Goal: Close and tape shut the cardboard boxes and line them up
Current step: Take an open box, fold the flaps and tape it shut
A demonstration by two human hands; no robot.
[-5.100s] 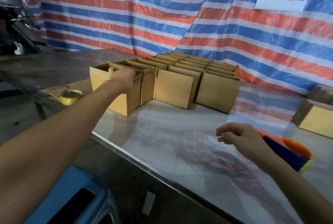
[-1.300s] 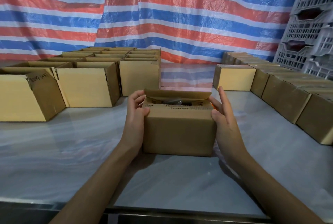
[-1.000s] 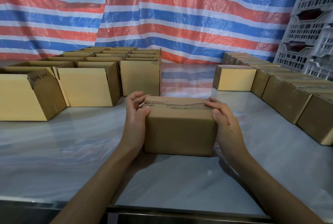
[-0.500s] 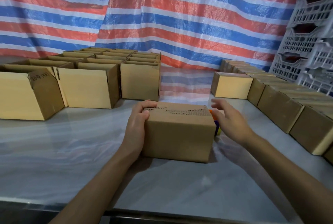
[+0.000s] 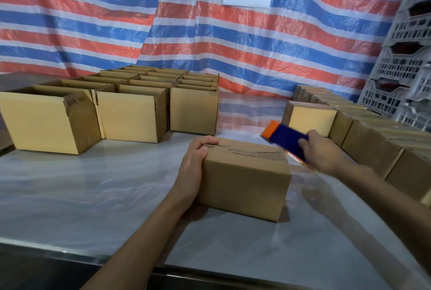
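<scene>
Left arm: bare, extended forward from lower centre, wrist straight.
Left hand (image 5: 194,159): palm against left end of box (image 5: 245,180), fingers curled over top edge.
Right arm: bare, entering from lower right, angled inward.
Right hand (image 5: 324,152): just beside box's right end, fingers wrapped round tape dispenser (image 5: 285,139); motion-blurred.

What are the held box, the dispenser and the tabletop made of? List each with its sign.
Box: matte brown corrugated cardboard; fluted edges show along the top seam. Tape dispenser: probably plastic, blue and orange, blurred. Tabletop: glossy, marbled, looks like stone or laminate; it mirrors the tarp.
</scene>
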